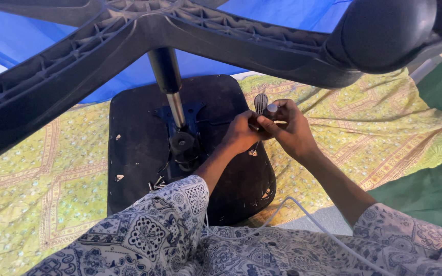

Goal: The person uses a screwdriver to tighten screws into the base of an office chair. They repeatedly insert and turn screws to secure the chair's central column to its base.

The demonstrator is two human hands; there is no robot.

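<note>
Both hands meet at the chair seat's three o'clock edge: left hand and right hand grasp the ribbed lever. The lever seems not yet fixed; the base is already mounted.

A yellow-green patterned sheet covers the floor beneath a blue tarpaulin; a white cable trails nearby.

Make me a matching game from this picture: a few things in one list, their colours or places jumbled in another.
Things:
1. seat underside
2. patterned cloth
3. white cable
4. metal column

Descriptions:
A. yellow-green, spread under the chair
B. rises from the middle of the seat
C. black, facing up
D. runs across the person's sleeve

Pairs: 1-C, 2-A, 3-D, 4-B
</note>
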